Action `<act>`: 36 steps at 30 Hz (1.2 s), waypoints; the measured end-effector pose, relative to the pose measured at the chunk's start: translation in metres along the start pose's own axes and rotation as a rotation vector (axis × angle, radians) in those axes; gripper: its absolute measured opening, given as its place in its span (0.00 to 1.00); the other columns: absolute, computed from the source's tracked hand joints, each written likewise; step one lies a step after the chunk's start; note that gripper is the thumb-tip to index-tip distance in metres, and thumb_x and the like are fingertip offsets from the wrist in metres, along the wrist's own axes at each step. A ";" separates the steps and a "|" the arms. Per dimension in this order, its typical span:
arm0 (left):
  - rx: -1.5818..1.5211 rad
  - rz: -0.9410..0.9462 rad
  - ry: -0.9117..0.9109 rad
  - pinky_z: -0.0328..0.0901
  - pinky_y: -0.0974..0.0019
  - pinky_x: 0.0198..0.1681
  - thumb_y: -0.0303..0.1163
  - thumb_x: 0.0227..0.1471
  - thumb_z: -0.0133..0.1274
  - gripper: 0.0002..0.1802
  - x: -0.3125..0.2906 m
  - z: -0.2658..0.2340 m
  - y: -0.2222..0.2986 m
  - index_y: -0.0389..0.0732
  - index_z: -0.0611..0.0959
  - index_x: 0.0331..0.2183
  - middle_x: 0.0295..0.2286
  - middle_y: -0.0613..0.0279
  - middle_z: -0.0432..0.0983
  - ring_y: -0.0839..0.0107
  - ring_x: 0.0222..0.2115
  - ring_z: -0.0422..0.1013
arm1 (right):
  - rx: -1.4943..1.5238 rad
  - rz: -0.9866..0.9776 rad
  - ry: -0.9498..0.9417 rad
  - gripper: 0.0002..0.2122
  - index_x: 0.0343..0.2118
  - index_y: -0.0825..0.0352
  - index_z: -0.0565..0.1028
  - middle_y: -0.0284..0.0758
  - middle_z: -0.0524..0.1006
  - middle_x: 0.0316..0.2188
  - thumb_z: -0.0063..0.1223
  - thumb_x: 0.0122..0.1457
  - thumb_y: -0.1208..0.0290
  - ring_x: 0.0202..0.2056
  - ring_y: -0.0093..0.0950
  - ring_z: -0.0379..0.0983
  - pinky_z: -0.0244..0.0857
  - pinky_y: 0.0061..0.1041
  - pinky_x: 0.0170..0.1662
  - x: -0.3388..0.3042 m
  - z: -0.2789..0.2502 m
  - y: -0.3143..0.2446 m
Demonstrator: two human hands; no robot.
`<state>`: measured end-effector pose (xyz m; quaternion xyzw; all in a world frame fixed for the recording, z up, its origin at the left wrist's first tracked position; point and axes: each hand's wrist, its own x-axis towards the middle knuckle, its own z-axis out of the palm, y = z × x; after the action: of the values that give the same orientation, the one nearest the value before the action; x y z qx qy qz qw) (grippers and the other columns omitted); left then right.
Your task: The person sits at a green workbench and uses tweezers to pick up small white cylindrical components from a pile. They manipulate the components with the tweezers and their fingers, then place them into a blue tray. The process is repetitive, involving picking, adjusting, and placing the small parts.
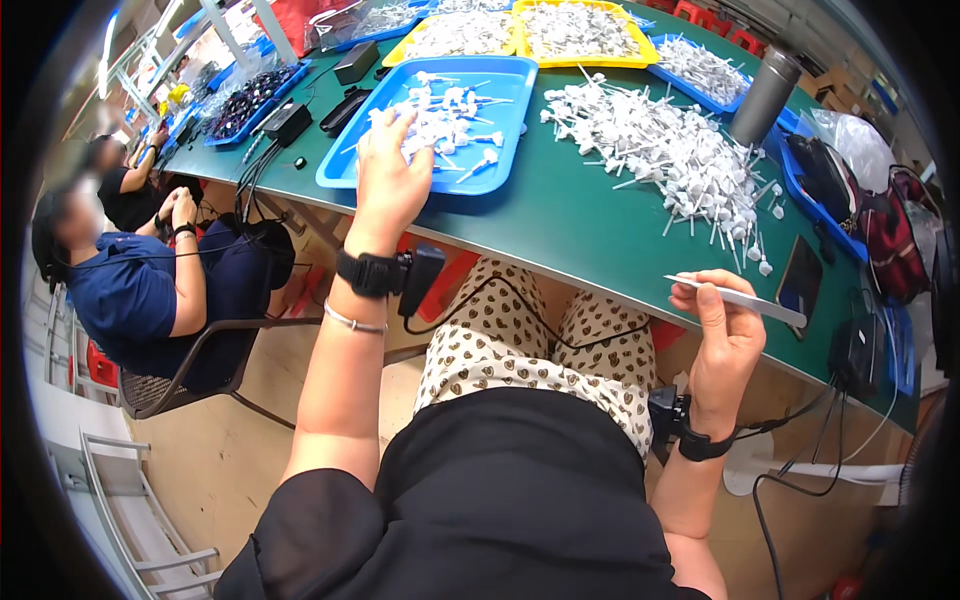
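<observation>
Black top: nearest, filling the lower middle of the frame (520,470).
Left hand (392,185): above centre-left, over the blue tray (335,165); fingers loosely spread, thumb apart; cannot tell whether the tips touch a piece.
Right hand (725,335): right of centre, fingers pinching tweezers (772,308), narrow tip toward the left.
White stemmed pieces (455,125): in the blue tray, upper centre-left; too overlapped to count.
Table edge: slants from upper left to lower right, passing just below the tray.
Open room: green table (560,225) shows between tray and loose pile (655,140), and below both toward the front edge.
In the way: the pile spreads across the upper right; phone (800,275) just above the tweezers; grey bottle (768,95) at upper right; black box (288,122) with cables left of the tray.
Counts: one pair of tweezers, one phone, one bottle, two yellow trays (583,62) of white pieces at the top, two black wrist straps (368,274).
Seated people (140,275): at least two, left side.
</observation>
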<state>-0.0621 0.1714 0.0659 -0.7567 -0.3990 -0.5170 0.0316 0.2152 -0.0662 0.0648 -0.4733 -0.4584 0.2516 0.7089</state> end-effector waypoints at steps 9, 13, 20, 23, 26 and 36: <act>-0.098 0.133 -0.611 0.70 0.53 0.42 0.31 0.50 0.55 0.12 0.004 0.090 0.124 0.37 0.85 0.37 0.33 0.48 0.80 0.50 0.36 0.77 | -0.028 -0.052 0.056 0.06 0.42 0.73 0.74 0.39 0.80 0.36 0.51 0.65 0.77 0.36 0.25 0.78 0.74 0.24 0.43 0.008 -0.012 -0.002; 0.029 0.028 -0.783 0.73 0.52 0.39 0.32 0.47 0.55 0.09 0.014 0.141 0.151 0.38 0.86 0.26 0.29 0.43 0.81 0.47 0.34 0.79 | -0.138 -0.071 0.097 0.06 0.41 0.73 0.74 0.38 0.79 0.36 0.49 0.66 0.76 0.36 0.24 0.76 0.72 0.24 0.43 0.005 -0.020 0.000; -0.094 -0.056 -0.663 0.73 0.54 0.41 0.26 0.43 0.58 0.06 0.012 0.168 0.143 0.35 0.86 0.27 0.30 0.44 0.81 0.49 0.37 0.78 | -0.151 -0.071 0.094 0.09 0.42 0.74 0.74 0.39 0.79 0.37 0.48 0.68 0.72 0.37 0.25 0.77 0.72 0.23 0.44 0.010 -0.033 0.009; -0.229 -0.079 -0.617 0.73 0.55 0.38 0.29 0.45 0.61 0.08 0.011 0.156 0.135 0.34 0.85 0.28 0.28 0.44 0.80 0.51 0.34 0.79 | -0.160 -0.068 0.079 0.09 0.43 0.74 0.74 0.39 0.79 0.36 0.48 0.68 0.72 0.37 0.25 0.77 0.72 0.23 0.44 0.010 -0.032 0.007; -0.439 -0.209 -0.633 0.72 0.57 0.33 0.28 0.47 0.61 0.07 0.014 0.124 0.128 0.34 0.83 0.29 0.25 0.47 0.80 0.57 0.27 0.80 | -0.146 -0.059 0.053 0.09 0.43 0.74 0.74 0.39 0.78 0.37 0.48 0.68 0.72 0.37 0.25 0.76 0.72 0.23 0.44 0.010 -0.029 0.009; -0.929 -0.427 -0.570 0.68 0.73 0.27 0.32 0.62 0.53 0.10 -0.061 0.017 0.141 0.35 0.82 0.38 0.25 0.64 0.75 0.79 0.24 0.73 | 0.019 0.040 -0.026 0.06 0.42 0.72 0.74 0.37 0.78 0.37 0.49 0.66 0.77 0.37 0.22 0.76 0.72 0.23 0.44 -0.010 0.022 0.005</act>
<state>0.0320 0.0482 0.0599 -0.7033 -0.2666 -0.4085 -0.5170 0.1915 -0.0624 0.0586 -0.4722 -0.4558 0.2761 0.7022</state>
